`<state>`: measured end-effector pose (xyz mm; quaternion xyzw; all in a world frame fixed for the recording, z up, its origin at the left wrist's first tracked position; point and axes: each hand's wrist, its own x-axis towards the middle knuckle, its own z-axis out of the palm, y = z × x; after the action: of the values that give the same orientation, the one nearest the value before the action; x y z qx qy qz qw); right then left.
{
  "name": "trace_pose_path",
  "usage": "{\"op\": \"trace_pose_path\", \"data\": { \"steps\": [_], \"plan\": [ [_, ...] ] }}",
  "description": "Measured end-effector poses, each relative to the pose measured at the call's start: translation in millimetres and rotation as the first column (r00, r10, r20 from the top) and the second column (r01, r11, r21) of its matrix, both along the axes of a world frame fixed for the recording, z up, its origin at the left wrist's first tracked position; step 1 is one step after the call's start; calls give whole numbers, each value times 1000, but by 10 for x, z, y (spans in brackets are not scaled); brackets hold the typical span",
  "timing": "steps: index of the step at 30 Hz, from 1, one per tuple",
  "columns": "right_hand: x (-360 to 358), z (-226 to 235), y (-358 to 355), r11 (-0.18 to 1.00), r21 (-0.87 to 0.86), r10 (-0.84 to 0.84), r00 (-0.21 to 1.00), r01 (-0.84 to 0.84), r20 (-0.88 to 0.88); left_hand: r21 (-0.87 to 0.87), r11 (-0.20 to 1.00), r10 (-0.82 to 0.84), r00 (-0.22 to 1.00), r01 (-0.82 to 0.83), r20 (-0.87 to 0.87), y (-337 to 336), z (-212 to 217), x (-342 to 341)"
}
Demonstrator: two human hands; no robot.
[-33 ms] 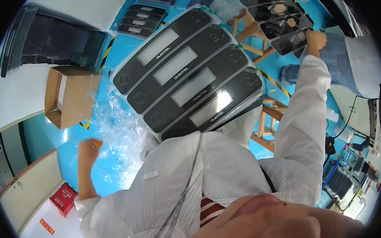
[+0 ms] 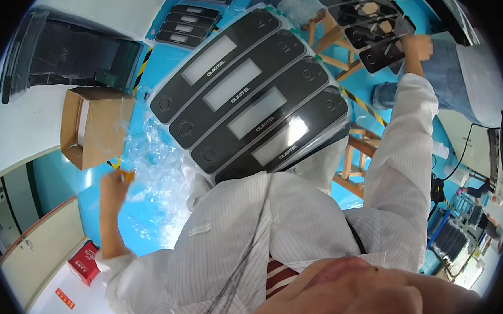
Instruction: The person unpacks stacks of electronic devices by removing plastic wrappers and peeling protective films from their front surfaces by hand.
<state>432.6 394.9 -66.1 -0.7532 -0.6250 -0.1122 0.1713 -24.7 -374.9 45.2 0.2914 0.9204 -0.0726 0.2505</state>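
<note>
- Head view: a stack of four long black panels (image 2: 248, 100), each with a pale window in its middle, lies in clear wrap just in front of the person's chest and hides much of the blue floor (image 2: 101, 213).
- More black panels (image 2: 186, 23) lie farther off at the top, and a cardboard box (image 2: 93, 125) stands open at the left.
- Crumpled clear plastic film (image 2: 161, 179) is strewn between the box and the stack.
- A wooden stool (image 2: 356, 151) stands under the stack's right end.
- The left hand (image 2: 114, 184) is raised beside the film, closed around a small orange object (image 2: 127, 175), too small to identify.
- The right hand (image 2: 417, 47), arm stretched up and out, grips the edge of a black panel (image 2: 384, 54) at the near end of a row on a wooden rack (image 2: 327, 33).
</note>
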Motion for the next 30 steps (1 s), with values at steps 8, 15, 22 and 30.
{"op": "trace_pose_path", "data": {
  "steps": [8, 15, 22, 30],
  "plan": [
    [-1699, 479, -2552, 159, 95, 899, 104, -983, -425, 744, 137, -536, 681, 654, -500, 3232, -169, 322],
    [-2000, 427, -3286, 250, 231, 968, 241, -940, -69, 612, 96, -433, 587, 785, -684, 3851, -657, 639],
    [-2020, 460, -3237, 338, 114, 941, 334, -934, -50, 566, 87, -597, 497, 820, -629, 4163, -670, 357],
    [-2041, 576, -3194, 228, 67, 948, 237, -971, 213, 446, -237, -598, 232, 863, -767, 3614, -347, 645]
  ]
}}
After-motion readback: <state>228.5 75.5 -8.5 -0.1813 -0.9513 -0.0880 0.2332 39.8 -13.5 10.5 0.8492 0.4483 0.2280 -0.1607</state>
